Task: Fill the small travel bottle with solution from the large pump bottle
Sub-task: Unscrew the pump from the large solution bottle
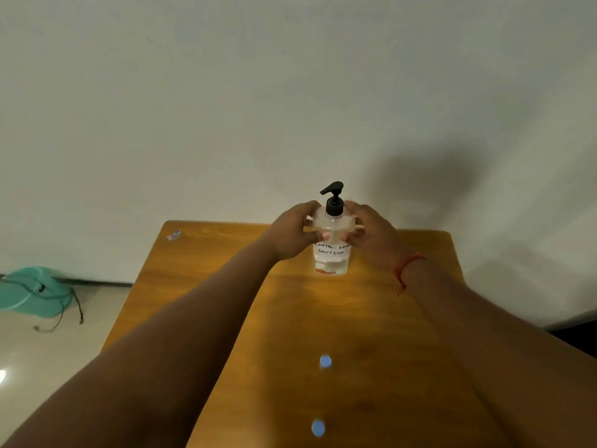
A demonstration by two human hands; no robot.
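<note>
pump bottle [332, 244] upright at far middle of table [200, 279]; label faces viewer | left hand [292, 232] and right hand [371, 236] curl round its shoulders from both sides | travel bottle unseen | judgement: keep base planted; steady body before pressing pump head [332, 192]

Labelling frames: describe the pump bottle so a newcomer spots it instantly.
On the orange-brown wooden table, look toward its far edge by the pale wall. The clear plastic pump bottle stands upright there, gripped by the left hand and right hand. Only it has a black pump and handwritten white label.
</note>
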